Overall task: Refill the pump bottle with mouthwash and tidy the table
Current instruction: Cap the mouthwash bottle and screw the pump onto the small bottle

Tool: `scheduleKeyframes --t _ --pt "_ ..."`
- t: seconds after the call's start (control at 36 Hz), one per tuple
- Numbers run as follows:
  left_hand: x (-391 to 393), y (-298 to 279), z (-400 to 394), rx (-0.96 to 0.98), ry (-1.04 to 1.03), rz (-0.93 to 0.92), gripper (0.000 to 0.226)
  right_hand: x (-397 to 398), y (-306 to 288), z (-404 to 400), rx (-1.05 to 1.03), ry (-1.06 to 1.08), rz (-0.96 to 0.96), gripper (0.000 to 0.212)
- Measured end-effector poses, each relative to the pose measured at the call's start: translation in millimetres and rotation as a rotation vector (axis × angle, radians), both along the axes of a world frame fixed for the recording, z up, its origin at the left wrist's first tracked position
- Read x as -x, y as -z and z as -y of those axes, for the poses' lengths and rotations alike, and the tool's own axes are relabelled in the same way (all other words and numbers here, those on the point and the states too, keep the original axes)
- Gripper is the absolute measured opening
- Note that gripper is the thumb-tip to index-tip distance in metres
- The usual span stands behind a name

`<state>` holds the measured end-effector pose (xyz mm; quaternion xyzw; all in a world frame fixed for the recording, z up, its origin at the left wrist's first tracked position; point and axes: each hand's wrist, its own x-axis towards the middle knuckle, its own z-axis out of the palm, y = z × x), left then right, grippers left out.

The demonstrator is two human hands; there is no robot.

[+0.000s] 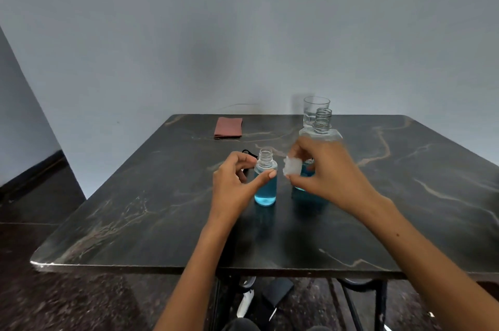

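A small clear pump bottle (265, 187) stands open-necked near the table's middle, about two-thirds full of blue mouthwash. My left hand (235, 182) holds it, thumb across its front and fingers curled behind its shoulder. Just to its right, my right hand (324, 174) pinches a white translucent cap (292, 167) between thumb and fingertips, level with the small bottle's shoulder. Behind that hand stands the large mouthwash bottle (321, 131), uncapped, its lower body mostly hidden. A black part (247, 152) lies behind my left hand, mostly hidden.
A clear drinking glass (314, 110) stands at the table's far edge behind the large bottle. A folded reddish cloth (228, 127) lies at the far left. The dark marble table (135, 209) stands against a grey wall.
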<state>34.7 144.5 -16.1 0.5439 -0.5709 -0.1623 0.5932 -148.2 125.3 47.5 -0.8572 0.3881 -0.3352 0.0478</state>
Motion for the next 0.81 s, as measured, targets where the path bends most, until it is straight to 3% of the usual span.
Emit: scheduleKeyframes --t 0.08,0.22,0.33,0.44,0.5,0.61,0.81 --pt "-0.9 0.9 1.1 -0.013 0.010 -0.047 0.038 6.2 19.3 -4.6 -0.087 0.007 0.010 0.035" --pt "-3.9 -0.3 3.6 -0.064 0.025 -0.063 0.041 12.5 44.8 -8.9 -0.161 0.022 0.017 0.029" --pt "-5.5 -5.2 3.7 -0.070 0.047 -0.091 0.040 18.0 51.6 -10.0 -0.157 0.078 -0.089 0.035" --pt "-12.9 -11.3 6.0 -0.083 0.064 -0.141 0.056 20.6 55.8 -12.9 -0.171 0.126 -0.121 0.036" --pt "-20.6 -14.4 10.1 -0.104 0.023 -0.131 0.052 21.5 56.6 -14.7 -0.182 0.137 -0.118 0.037" --pt "-41.0 -15.2 24.1 -0.202 -0.091 -0.037 0.031 24.8 55.5 -18.2 -0.179 0.168 -0.125 0.041" --pt "-57.0 -12.8 52.4 -0.443 -0.187 0.143 0.042 30.4 57.2 -29.3 -0.080 0.280 -0.018 0.037"
